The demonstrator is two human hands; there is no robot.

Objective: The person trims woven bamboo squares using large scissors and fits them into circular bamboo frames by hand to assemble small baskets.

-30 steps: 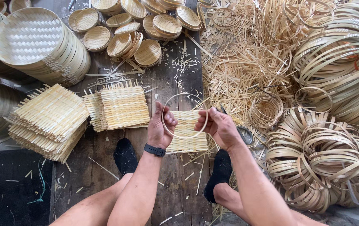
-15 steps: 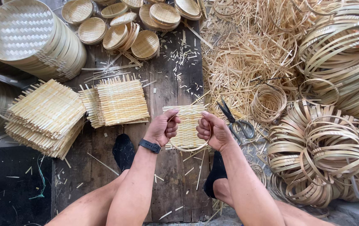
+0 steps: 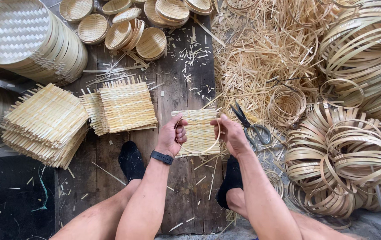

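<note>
Observed: the left hand (image 3: 171, 138) and right hand (image 3: 228, 133) hold a thin hoop of pale split bamboo (image 3: 198, 152) over a small square mat of woven pale bamboo strips (image 3: 198, 130). Both hands are closed. The left fingers (image 3: 180, 132) curl around the hoop's left arc, with the mat's left edge beneath them. The right fingers pinch the right arc against the mat's right edge. Mat and hoop sit between the two sets of fingers, above the dark weathered wooden planks (image 3: 179, 75) that form the work surface.

Assessment: both pieces appear very light. The mat looks flexible, with loose, frayed strip ends likely to snag or splinter. The hoop looks springy and thin, liable to kink under a hard squeeze. The best hold appears to be at opposite edges, pads on the hoop, as now.

Surroundings: black-handled scissors (image 3: 250, 126) lie just beyond the right fingers. A stack of similar woven square mats (image 3: 126, 104) lies beyond the left fingers. Coiled bamboo hoops (image 3: 346, 164) lie well right.
</note>
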